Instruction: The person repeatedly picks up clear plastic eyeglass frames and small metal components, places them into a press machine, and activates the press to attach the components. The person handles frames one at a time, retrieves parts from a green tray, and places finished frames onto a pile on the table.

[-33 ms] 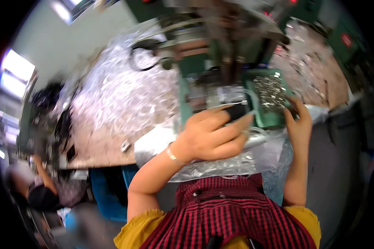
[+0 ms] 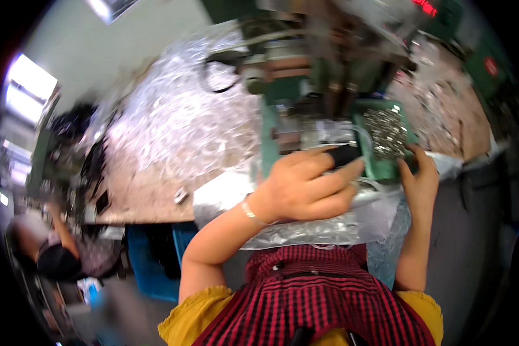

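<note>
My left hand (image 2: 311, 187) is in front of the machine, palm down, its fingers bent. A black cover (image 2: 343, 156) wraps one of its fingers. Close to these fingertips a thin clear plastic tube (image 2: 368, 144) curves in a loop, seemingly pinched there; blur hides the exact grip. My right hand (image 2: 419, 173) is at the right side of a green tray (image 2: 380, 170) filled with small shiny metal pieces (image 2: 386, 131). Its thumb and forefinger are apart at the tray's edge, and nothing shows between them.
Behind my left hand stands a green machine (image 2: 269, 130) with a metal head above the work spot. Clear plastic rings (image 2: 190, 115) heap on the bench at left, near a small white block (image 2: 180, 196). Plastic bags (image 2: 305, 232) cover the front edge. Another person (image 2: 60, 254) sits far left.
The whole scene has slid a little to the right in the picture. Both hands keep nearly the same pose beside the machine and tray.
</note>
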{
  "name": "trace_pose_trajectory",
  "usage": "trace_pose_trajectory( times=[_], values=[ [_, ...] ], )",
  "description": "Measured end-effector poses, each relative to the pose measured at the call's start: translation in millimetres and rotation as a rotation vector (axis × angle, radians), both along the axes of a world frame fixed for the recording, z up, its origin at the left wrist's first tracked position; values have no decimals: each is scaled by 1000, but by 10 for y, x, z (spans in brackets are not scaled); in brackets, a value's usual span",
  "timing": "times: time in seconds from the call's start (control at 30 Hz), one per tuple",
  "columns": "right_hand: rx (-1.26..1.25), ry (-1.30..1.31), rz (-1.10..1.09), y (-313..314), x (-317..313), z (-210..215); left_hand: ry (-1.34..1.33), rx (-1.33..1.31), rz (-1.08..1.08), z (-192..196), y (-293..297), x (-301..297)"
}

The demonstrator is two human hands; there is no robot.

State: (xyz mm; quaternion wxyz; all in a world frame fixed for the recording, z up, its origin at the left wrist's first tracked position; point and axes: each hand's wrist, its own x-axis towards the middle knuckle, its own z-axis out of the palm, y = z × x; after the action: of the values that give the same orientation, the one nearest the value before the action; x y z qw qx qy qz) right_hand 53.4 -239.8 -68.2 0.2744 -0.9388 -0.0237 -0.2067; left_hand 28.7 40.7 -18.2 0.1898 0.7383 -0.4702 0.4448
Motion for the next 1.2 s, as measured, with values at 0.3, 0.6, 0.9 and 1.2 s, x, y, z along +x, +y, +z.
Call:
trace_pose_trajectory(
  times=[0.3, 0.6, 0.9, 1.2],
  values=[
    [28, -213, 126, 235, 366, -214, 649, -466, 449, -822, -83, -917],
    [660, 74, 311, 351, 436, -157, 395, -321, 1041, 142, 1094, -981],
    [573, 32, 131, 1, 261, -253, 511, -594, 1310, -674, 1863, -538],
    [915, 59, 53, -311, -351, -276, 512, -904, 1195, -1239, 2317, -20]
  ],
)
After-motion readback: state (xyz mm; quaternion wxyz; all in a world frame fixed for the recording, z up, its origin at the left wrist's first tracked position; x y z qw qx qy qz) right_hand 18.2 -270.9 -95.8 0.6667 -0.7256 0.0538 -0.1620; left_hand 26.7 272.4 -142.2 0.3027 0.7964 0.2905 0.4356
